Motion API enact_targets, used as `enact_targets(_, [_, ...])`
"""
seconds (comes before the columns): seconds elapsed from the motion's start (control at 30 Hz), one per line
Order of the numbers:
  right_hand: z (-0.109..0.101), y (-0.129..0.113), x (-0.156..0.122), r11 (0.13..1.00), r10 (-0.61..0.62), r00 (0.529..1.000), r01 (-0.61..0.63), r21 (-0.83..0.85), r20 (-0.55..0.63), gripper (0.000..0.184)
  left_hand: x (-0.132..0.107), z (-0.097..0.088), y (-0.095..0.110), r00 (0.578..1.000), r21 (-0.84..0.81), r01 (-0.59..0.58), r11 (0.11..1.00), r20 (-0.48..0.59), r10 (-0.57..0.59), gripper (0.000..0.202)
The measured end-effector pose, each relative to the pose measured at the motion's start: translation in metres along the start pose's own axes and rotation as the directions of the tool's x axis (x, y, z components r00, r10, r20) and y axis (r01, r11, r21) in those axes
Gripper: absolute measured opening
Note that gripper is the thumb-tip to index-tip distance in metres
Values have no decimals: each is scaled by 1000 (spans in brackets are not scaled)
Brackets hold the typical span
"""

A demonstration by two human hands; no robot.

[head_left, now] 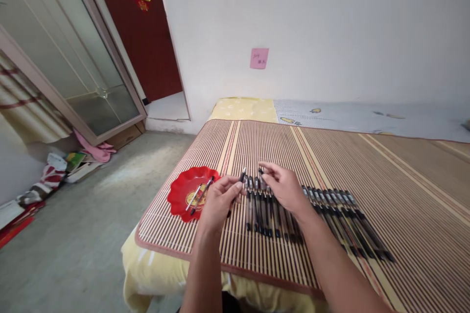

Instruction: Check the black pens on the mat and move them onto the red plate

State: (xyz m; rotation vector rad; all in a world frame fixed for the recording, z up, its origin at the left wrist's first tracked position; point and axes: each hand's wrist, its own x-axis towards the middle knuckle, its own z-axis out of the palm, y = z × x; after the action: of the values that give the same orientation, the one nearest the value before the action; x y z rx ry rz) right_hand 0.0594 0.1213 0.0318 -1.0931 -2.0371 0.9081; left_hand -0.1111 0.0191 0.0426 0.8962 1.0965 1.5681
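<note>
My left hand [222,198] is closed around a black pen [242,175], its bare tip pointing up. To the right, my right hand [281,183] pinches a small dark piece [261,171] that looks like a pen cap, a short way from that tip. Below and beside both hands lie several pens [270,215] in a row, with a line of separate caps [251,183] along their upper ends. The row continues past my right forearm as more pens [352,230]. A red scalloped plate [176,195] by my left hand holds a black pen [202,195] and a thin white stick [193,197].
A striped bamboo mat [176,234] covers the bed, over a yellow sheet [161,274]. Behind the bed stands a white wall with a pink note [259,58]. Left of it are concrete floor [121,195], a glass-panelled door [88,58] and clutter [55,171].
</note>
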Motion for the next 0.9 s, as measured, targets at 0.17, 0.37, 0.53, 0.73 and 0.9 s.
enact_targets(0.17, [-39,11,-51,814,132,981,-25,581,-142,23,-1,14,-7,983,145,38,989,175,-64,26])
enact_targets(0.37, [-39,5,-61,597,204,928,135,791,-312,13,-1,28,-17,958,216,27,976,272,-86,25])
enact_targets(0.53, [-37,1,-55,615,178,937,133,777,-301,14,-2,31,-19,944,275,31,961,308,-119,22])
enact_targets(0.73, [-36,0,-58,670,90,972,101,736,-216,14,-2,32,-21,945,296,6,955,310,-102,19])
enact_targets(0.9, [-35,-1,-60,722,41,991,61,689,-131,18,-3,34,-19,958,263,-6,965,277,-69,20])
